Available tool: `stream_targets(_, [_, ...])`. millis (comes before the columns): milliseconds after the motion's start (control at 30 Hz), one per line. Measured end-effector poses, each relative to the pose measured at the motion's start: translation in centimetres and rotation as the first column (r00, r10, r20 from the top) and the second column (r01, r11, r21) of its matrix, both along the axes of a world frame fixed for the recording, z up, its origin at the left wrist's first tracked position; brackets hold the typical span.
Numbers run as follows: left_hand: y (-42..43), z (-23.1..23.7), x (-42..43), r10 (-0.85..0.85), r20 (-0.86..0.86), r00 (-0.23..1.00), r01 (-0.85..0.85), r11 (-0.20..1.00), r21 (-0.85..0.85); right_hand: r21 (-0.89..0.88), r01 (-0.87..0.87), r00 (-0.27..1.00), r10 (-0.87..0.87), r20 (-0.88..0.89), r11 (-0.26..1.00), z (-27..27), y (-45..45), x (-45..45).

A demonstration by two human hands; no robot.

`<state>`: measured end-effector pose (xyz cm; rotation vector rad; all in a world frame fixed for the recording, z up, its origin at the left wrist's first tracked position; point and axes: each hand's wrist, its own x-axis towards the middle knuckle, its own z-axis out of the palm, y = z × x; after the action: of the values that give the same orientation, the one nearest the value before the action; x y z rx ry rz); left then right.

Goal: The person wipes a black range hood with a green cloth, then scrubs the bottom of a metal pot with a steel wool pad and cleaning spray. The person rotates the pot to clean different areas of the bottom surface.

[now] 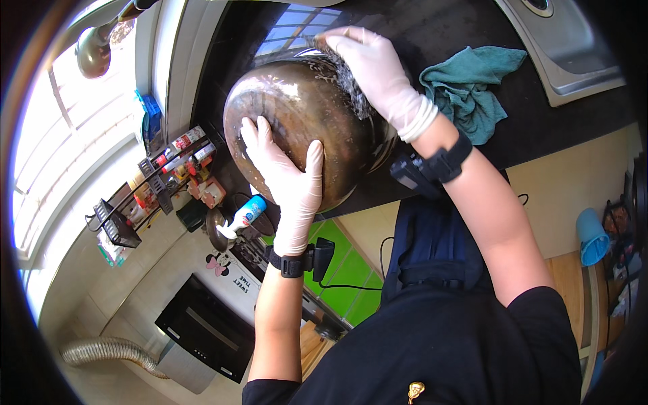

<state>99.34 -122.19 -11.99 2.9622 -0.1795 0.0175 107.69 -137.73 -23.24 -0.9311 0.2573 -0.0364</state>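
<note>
A large, rounded metal pan (304, 111), stained brown, lies bottom up on the black countertop (405, 30), wet with foam along its far side. My left hand (288, 172), in a white glove, rests with spread fingers on the pan's base and side. In my gloved right hand (372, 71) is a steel wool scrubber (352, 88), pressed against the pan's upper right side. The fingertips of that hand are partly hidden. A crumpled teal cloth (471, 91) lies just right of my right wrist.
At the upper right is a steel sink (572, 50). A blue and white spray bottle (248, 212) stands left of my left wrist, near a rack (162, 177) of bottles and packets. A window (76, 101) is at the left, a range hood (207, 324) at the lower left.
</note>
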Motion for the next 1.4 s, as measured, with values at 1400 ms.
stream_targets(1400, [4.1,1.0,-1.2,-0.304,-0.145,0.942,0.305,0.952,-0.014,0.227,0.020,0.998,-0.005,-0.064,0.974,-1.3,-4.8,-7.3])
